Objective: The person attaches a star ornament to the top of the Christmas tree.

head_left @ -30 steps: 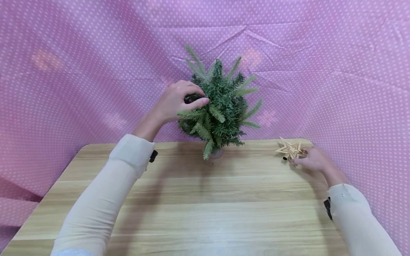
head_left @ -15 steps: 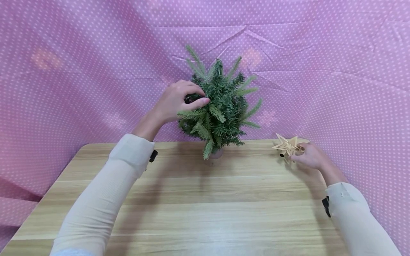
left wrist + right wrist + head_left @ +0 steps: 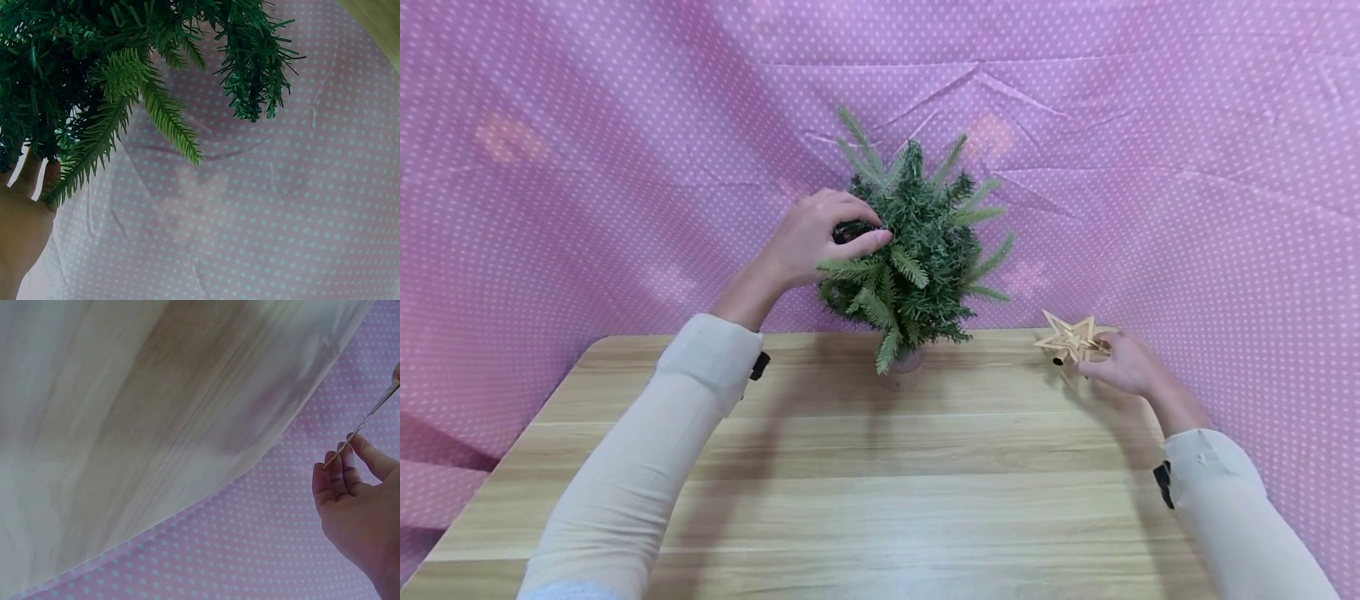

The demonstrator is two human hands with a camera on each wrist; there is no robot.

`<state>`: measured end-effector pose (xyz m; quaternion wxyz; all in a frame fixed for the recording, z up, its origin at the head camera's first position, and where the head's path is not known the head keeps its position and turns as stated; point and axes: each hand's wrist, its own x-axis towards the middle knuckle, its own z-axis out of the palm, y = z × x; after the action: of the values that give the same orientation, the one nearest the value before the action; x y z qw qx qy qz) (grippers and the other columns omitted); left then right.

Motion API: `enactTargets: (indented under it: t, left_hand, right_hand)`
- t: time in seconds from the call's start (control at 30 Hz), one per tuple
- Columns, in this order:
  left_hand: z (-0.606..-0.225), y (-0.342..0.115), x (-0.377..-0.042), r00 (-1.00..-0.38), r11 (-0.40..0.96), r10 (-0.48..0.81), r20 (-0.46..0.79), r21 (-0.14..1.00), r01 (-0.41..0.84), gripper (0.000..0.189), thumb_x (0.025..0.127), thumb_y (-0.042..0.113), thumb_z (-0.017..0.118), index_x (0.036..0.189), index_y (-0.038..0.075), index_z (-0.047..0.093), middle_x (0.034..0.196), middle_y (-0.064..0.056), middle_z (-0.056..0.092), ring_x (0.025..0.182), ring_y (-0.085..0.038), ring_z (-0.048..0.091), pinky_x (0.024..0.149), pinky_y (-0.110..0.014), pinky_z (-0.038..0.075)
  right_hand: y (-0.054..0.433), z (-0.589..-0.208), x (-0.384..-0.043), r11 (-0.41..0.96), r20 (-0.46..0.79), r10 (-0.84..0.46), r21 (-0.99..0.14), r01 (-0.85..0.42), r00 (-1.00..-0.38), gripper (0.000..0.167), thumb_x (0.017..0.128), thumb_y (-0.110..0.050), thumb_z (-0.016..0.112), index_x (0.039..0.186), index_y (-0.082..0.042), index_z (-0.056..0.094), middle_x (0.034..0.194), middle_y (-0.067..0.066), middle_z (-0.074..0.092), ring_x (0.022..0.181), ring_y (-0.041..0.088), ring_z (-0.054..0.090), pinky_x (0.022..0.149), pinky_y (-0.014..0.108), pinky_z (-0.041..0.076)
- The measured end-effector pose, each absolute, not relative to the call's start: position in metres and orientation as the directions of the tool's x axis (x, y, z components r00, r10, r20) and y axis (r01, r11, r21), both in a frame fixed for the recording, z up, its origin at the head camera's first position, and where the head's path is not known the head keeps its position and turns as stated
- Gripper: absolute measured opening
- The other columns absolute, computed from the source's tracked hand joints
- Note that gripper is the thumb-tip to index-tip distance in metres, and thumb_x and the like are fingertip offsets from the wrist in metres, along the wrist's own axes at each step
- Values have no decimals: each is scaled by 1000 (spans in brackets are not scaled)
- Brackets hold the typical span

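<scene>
A small artificial Christmas tree [image 3: 925,233] stands upright at the back of the table in the head view. Into its left side reaches my left hand [image 3: 808,237], thumb and fingers curled around the foliage; some fingertips are hidden among the needles. The left wrist view has that hand [image 3: 22,219] at the lower left, under green branches [image 3: 165,119]. At the table's far right corner, my right hand [image 3: 1127,364] pinches a gold star tree topper [image 3: 1070,337] by one side. Seen nearly edge-on in the right wrist view, the star [image 3: 350,440] lies across the fingers.
The wooden table [image 3: 880,483] extends toward me from the tree's base [image 3: 904,367]. A pink dotted cloth [image 3: 1150,167] hangs behind and along both sides, close to the table's back edge.
My right hand has lifted the star slightly and shifted it a little left and away from me. The left hand and the tree have stayed in place.
</scene>
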<state>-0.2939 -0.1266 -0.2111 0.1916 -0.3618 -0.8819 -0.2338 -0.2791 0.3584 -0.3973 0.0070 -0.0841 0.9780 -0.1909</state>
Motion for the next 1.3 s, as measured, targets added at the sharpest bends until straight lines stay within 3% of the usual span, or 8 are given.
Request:
enactTargets:
  t: [0.23, 0.77, 1.0, 1.3]
  left_hand:
    - [-212, -127, -294, -667, 628, 549, 504, 277, 727, 37, 97, 44, 64, 116, 13, 75, 124, -5, 69, 120, -26, 56, 106, -48, 39]
    - [-211, -127, -292, -670, 634, 548, 500, 274, 723, 38, 98, 44, 63, 117, 13, 74, 124, -5, 69, 120, -27, 56, 106, -48, 39]
    - [-212, -127, -293, -667, 631, 547, 505, 274, 725, 38, 98, 43, 63, 117, 12, 74, 124, -5, 69, 121, -27, 56, 107, -48, 39]
    - [-213, -127, -293, -673, 632, 544, 501, 282, 722, 38, 98, 43, 63, 117, 13, 74, 125, -5, 69, 122, -27, 55, 107, -49, 38]
  right_hand:
    - [355, -392, -279, 909, 57, -179, -373, -188, -982, 83, 90, -46, 70, 139, 17, 45, 132, 44, 49, 119, 61, 47, 95, 73, 40]
    - [345, -380, -279, 913, 47, -161, -372, -167, -986, 87, 90, -46, 70, 142, 17, 42, 143, 49, 32, 130, 66, 30, 101, 79, 26]
    - [341, -379, -278, 904, 83, -170, -384, -189, -982, 84, 89, -45, 71, 139, 18, 45, 135, 46, 41, 120, 61, 41, 96, 76, 34]
    - [334, -373, -274, 909, 97, -172, -367, -196, -980, 88, 89, -50, 71, 140, 17, 44, 133, 45, 41, 117, 59, 43, 93, 75, 37]
